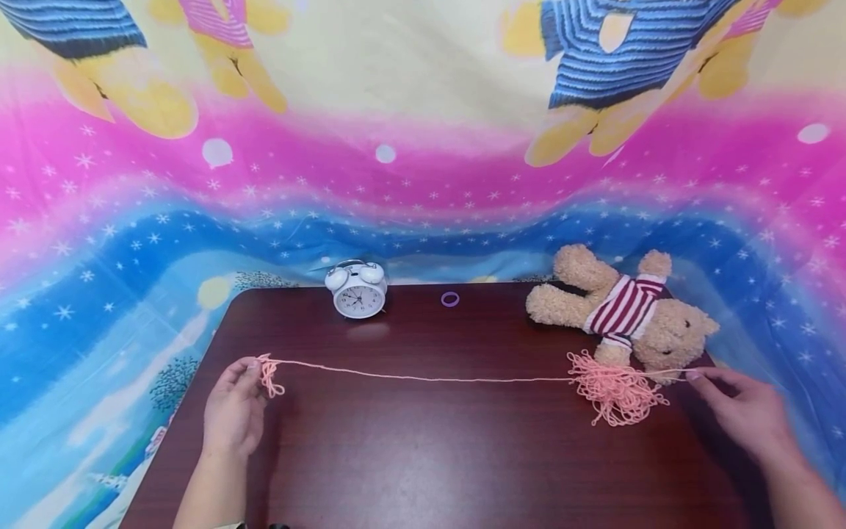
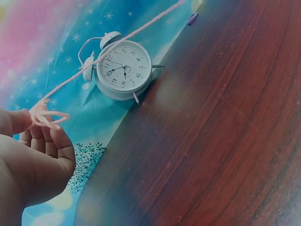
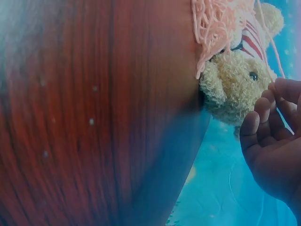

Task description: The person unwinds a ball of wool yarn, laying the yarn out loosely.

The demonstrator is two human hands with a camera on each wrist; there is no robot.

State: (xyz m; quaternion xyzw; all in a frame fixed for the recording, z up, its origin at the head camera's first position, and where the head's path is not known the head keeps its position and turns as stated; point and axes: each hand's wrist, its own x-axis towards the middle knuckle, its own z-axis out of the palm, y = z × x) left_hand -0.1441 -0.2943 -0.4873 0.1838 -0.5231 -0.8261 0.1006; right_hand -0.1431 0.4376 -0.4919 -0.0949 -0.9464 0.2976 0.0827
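A strand of pink yarn (image 1: 423,379) stretches nearly straight across the table between my two hands. My left hand (image 1: 233,408) pinches one end, where a small looped bunch (image 2: 46,115) hangs from the thumb and fingertips. On the other side my right hand (image 1: 753,411) pinches the yarn between thumb and fingers. Close to it, a large tangle of yarn loops (image 1: 617,391) hangs on the strand, in front of the teddy bear (image 1: 674,332). The right wrist view shows the bear's head (image 3: 237,77) beyond the right fingers.
A white twin-bell alarm clock (image 1: 358,292) stands at the back left of the dark wooden table (image 1: 423,455). Right of it lies a purple ring (image 1: 450,299). The teddy bear in a striped shirt lies at the back right. A printed cloth (image 1: 423,198) hangs behind the table.
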